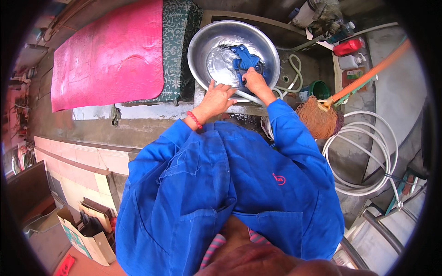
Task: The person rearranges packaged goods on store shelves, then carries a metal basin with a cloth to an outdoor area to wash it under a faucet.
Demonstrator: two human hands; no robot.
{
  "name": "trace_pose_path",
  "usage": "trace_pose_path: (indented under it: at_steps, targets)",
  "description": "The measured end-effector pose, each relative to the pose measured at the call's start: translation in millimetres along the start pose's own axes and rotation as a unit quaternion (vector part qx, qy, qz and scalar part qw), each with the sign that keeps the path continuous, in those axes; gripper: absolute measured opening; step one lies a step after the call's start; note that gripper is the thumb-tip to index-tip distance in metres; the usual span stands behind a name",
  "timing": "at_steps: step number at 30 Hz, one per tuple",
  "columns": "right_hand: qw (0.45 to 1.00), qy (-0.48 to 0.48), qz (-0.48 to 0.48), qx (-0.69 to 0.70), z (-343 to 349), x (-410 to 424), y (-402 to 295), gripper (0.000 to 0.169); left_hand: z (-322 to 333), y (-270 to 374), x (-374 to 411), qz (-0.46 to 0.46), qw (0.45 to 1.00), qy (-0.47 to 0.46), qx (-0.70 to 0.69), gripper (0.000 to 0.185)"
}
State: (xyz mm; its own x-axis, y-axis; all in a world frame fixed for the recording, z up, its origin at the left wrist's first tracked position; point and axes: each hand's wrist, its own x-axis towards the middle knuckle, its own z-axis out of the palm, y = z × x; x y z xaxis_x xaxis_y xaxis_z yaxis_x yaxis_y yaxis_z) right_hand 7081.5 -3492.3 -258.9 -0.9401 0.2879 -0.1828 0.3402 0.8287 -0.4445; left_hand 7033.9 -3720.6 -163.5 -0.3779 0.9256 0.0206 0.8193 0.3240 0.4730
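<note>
A large round metal basin with some water in it stands before me. My right hand reaches over its near right side, fingers curled on a blue wet cloth that lies partly in the water. My left hand, with a red bead bracelet at the wrist, rests at the near rim, fingers spread, close to the end of a pale hose. The hose crosses the near rim and passes beneath my right wrist. Whether my left fingers press on the hose is not plain.
Left of the basin, a pink mat lies over a green patterned cloth. To the right are a green bucket, a mop head, a coiled white hose and several bottles, one of them red. A cardboard box stands lower left.
</note>
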Motion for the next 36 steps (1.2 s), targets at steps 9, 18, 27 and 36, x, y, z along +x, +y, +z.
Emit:
trace_pose_path:
  at_steps: [9,18,27,36]
  targets:
    - [0.96,0.211,-0.108,0.15,-128.8,26.1,-60.6,0.024,7.9,-16.3,-19.2,0.038,0.999,0.015,-0.004,0.043]
    - [0.967,0.238,-0.004,-0.087,-151.9,16.1,-37.5,0.024,4.1,-17.4,-15.2,0.047,0.998,0.035,-0.017,0.041]
    - [0.995,0.037,0.052,-0.081,-64.8,39.5,-15.5,0.058,-0.7,-10.5,-19.7,0.036,0.997,0.062,-0.022,0.035]
    - [0.986,0.047,-0.117,0.107,-57.0,83.5,-13.3,0.026,-18.7,-1.8,-8.8,-0.045,0.989,0.084,-0.115,0.032]
